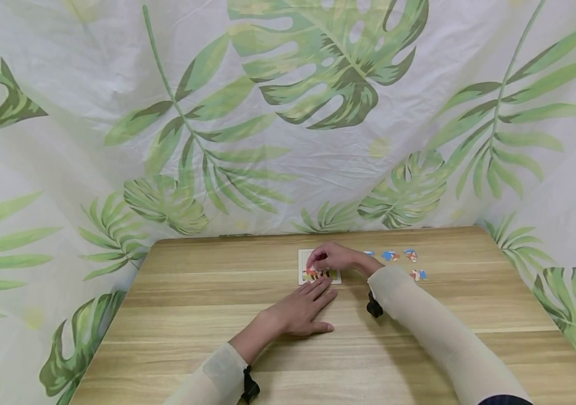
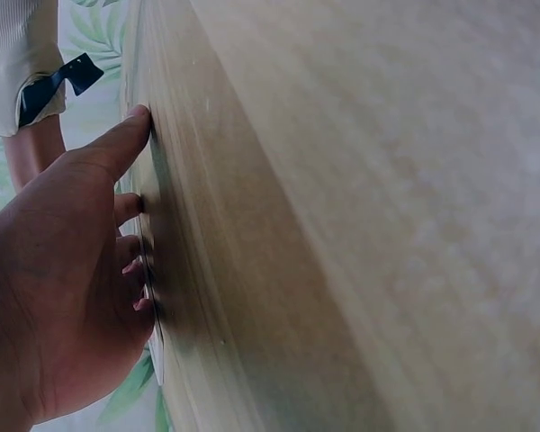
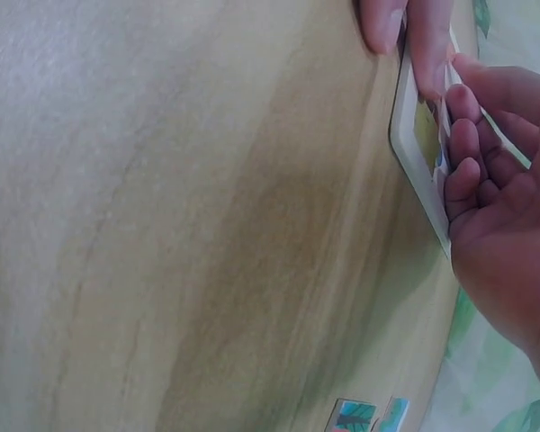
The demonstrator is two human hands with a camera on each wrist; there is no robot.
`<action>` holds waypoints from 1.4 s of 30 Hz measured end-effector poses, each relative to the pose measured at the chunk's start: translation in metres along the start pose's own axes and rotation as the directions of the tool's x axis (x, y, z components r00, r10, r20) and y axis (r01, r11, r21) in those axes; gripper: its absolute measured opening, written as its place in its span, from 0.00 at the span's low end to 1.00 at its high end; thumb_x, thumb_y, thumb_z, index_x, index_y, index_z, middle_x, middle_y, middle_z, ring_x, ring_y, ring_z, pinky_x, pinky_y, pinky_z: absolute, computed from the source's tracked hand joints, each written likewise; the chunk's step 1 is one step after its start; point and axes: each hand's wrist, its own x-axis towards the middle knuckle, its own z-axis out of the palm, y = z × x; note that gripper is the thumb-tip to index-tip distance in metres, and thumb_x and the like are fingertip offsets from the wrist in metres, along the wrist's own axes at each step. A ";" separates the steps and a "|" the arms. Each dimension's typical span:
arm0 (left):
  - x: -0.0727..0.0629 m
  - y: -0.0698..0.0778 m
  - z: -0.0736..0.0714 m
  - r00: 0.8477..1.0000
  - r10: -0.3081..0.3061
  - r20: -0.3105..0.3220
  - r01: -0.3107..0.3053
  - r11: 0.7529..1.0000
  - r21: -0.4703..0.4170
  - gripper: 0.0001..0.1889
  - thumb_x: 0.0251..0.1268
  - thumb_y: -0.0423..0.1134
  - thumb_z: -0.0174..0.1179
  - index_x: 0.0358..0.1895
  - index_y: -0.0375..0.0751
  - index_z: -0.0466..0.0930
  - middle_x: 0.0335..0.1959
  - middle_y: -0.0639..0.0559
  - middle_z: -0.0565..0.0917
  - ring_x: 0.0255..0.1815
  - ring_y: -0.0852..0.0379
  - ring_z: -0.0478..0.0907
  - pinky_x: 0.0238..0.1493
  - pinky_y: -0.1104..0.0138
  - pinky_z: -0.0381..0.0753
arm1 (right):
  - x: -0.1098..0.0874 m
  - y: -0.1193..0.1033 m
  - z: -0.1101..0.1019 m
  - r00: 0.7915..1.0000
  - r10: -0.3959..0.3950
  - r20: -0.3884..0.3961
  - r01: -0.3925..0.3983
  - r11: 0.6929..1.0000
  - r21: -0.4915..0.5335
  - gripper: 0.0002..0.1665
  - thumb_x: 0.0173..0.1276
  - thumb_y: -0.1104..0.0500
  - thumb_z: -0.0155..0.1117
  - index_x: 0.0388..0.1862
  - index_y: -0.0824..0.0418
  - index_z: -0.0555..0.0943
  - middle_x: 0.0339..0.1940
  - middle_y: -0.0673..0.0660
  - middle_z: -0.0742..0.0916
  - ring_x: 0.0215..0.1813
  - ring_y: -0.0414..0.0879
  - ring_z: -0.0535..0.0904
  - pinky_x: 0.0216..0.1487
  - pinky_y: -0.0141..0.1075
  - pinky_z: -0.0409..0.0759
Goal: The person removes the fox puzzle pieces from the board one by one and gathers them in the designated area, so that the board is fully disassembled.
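A small jigsaw puzzle board (image 1: 300, 267) with a white rim lies near the table's far edge, with part of a colourful picture in it. My left hand (image 1: 302, 310) rests on its near rim, fingers stretched out, thumb spread onto the wood. In the left wrist view the same hand (image 2: 67, 270) lies low along the tabletop. Over the board, my right hand (image 1: 336, 256) pinches a puzzle piece with curled fingers, mostly hidden by them. The right wrist view shows the right hand (image 3: 513, 180) right at the board's surface (image 3: 425, 135), beside the left fingertips.
Several loose puzzle pieces (image 1: 390, 256) lie right of the board, one nearer piece (image 1: 418, 275) close to the right forearm. The wooden table (image 1: 192, 315) ends at a leaf-patterned curtain (image 1: 318, 169). Both forearms wear pale sleeves with black wrist mounts (image 1: 374, 305).
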 end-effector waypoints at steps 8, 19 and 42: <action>0.000 -0.001 0.000 1.000 0.002 -0.008 -0.002 1.000 -0.001 0.44 0.80 0.68 0.49 0.87 0.46 0.53 0.89 0.42 0.48 0.89 0.46 0.45 0.85 0.53 0.54 | 0.001 -0.002 0.002 1.000 -0.016 -0.003 0.016 0.999 0.029 0.10 0.79 0.67 0.60 0.52 0.69 0.86 0.40 0.60 0.90 0.37 0.42 0.80 0.42 0.35 0.81; -0.001 -0.002 0.001 1.000 -0.001 -0.008 0.001 1.000 -0.009 0.45 0.80 0.69 0.48 0.87 0.46 0.52 0.89 0.43 0.47 0.89 0.46 0.44 0.86 0.54 0.52 | 0.004 -0.001 0.006 1.000 -0.017 -0.015 0.019 0.994 0.103 0.08 0.77 0.70 0.62 0.50 0.70 0.85 0.37 0.59 0.89 0.35 0.43 0.81 0.38 0.32 0.80; 0.000 -0.001 0.001 1.000 -0.016 0.003 0.016 1.000 -0.014 0.44 0.80 0.70 0.47 0.88 0.49 0.51 0.89 0.45 0.47 0.89 0.49 0.43 0.85 0.47 0.52 | 0.000 -0.003 0.011 0.987 0.068 -0.144 -0.038 0.979 0.202 0.08 0.74 0.71 0.63 0.49 0.67 0.85 0.35 0.56 0.88 0.34 0.46 0.81 0.36 0.34 0.80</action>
